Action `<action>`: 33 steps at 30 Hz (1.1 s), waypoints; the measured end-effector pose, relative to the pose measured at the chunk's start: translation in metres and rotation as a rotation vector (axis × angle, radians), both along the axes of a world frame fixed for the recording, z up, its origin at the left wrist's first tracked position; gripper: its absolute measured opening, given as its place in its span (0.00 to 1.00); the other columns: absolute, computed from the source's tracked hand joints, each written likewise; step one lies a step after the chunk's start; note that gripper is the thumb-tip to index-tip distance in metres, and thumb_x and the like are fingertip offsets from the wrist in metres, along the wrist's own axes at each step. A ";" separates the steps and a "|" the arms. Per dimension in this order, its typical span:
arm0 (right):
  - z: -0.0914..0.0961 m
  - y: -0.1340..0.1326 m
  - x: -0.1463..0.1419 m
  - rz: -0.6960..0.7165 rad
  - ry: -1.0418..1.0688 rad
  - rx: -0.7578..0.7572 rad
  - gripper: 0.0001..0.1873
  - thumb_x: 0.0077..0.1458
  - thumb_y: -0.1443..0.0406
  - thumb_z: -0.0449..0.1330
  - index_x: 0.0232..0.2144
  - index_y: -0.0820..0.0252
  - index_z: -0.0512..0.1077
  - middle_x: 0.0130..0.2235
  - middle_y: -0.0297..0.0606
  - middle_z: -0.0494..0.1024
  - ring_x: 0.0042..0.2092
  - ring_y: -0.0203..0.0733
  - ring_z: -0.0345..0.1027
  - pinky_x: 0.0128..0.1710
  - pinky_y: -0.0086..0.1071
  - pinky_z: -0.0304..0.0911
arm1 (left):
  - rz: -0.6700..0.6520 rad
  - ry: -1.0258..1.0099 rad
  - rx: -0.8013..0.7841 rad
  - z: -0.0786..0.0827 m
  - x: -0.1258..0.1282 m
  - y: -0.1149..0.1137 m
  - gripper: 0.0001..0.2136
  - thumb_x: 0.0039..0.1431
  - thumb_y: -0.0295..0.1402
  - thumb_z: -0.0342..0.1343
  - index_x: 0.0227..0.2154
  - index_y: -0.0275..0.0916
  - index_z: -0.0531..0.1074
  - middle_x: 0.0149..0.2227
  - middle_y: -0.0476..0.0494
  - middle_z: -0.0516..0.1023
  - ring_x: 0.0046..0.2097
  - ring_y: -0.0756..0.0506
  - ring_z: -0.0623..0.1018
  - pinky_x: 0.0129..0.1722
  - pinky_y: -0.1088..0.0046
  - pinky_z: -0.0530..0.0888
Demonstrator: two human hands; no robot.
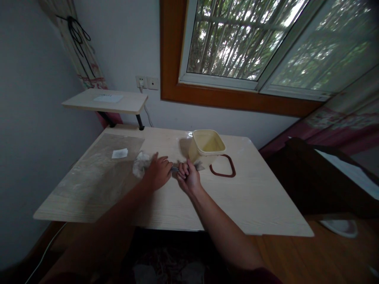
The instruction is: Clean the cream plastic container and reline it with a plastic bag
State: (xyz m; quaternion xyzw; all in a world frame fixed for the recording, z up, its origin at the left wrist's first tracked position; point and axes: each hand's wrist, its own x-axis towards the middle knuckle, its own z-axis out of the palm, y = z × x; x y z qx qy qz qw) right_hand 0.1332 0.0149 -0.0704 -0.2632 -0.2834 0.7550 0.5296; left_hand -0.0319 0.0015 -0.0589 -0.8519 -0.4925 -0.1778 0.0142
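My left hand is closed near the table's middle, its fingers partly curled. A thin bluish-grey piece spans the small gap between my hands, one end meeting my left fingers. My right hand makes a fist round its other end. Past that fist, a greyish, see-through crumpled part shows on the right; whether it belongs to the same piece I cannot tell. Beside my left hand lies a fluffy white wad. Just behind my right hand stands an open pale-yellow plastic tub.
A reddish-brown rounded ring lies right of the tub on the table. Clear plastic sheeting covers the left side, with a small white paper on it. A raised shelf stands at the back left.
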 end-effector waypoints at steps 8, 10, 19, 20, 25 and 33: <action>-0.009 0.005 0.004 -0.043 -0.072 -0.020 0.32 0.57 0.44 0.60 0.16 0.57 0.53 0.18 0.24 0.50 0.19 0.28 0.35 0.16 0.25 0.34 | 0.009 0.051 -0.141 -0.017 0.024 0.001 0.08 0.66 0.34 0.48 0.39 0.38 0.71 0.37 0.39 0.80 0.40 0.41 0.79 0.40 0.66 0.72; -0.011 0.006 0.006 -0.029 -0.105 -0.062 0.32 0.56 0.43 0.61 0.17 0.57 0.53 0.17 0.23 0.48 0.18 0.28 0.34 0.15 0.25 0.34 | -0.017 0.027 -0.161 -0.022 0.020 0.001 0.11 0.68 0.39 0.48 0.38 0.38 0.72 0.36 0.40 0.80 0.37 0.42 0.79 0.37 0.67 0.71; -0.011 0.008 0.014 0.008 -0.079 -0.147 0.30 0.54 0.50 0.63 0.16 0.56 0.50 0.16 0.23 0.48 0.18 0.27 0.33 0.15 0.25 0.31 | -0.116 -0.050 -0.230 -0.036 0.007 0.008 0.23 0.71 0.47 0.41 0.32 0.39 0.75 0.30 0.43 0.80 0.33 0.45 0.78 0.34 0.71 0.66; -0.012 0.008 0.015 0.002 -0.075 -0.146 0.30 0.54 0.51 0.63 0.15 0.56 0.49 0.16 0.23 0.48 0.18 0.27 0.33 0.15 0.25 0.31 | -0.115 -0.066 -0.233 -0.037 0.006 0.009 0.23 0.71 0.47 0.41 0.31 0.39 0.75 0.29 0.43 0.80 0.33 0.45 0.78 0.33 0.71 0.66; -0.012 0.005 0.014 -0.070 -0.067 -0.082 0.30 0.54 0.51 0.63 0.16 0.56 0.50 0.16 0.23 0.49 0.18 0.28 0.35 0.16 0.26 0.33 | -0.106 -0.092 -0.230 -0.041 0.000 0.013 0.23 0.70 0.48 0.42 0.30 0.40 0.75 0.28 0.44 0.79 0.32 0.45 0.77 0.32 0.72 0.64; -0.014 0.001 0.006 -0.168 -0.090 0.017 0.32 0.55 0.45 0.62 0.16 0.56 0.52 0.17 0.24 0.51 0.19 0.30 0.38 0.17 0.27 0.38 | -0.095 -0.012 -0.161 -0.038 0.004 0.010 0.19 0.72 0.45 0.41 0.36 0.39 0.73 0.35 0.43 0.79 0.38 0.44 0.78 0.38 0.70 0.68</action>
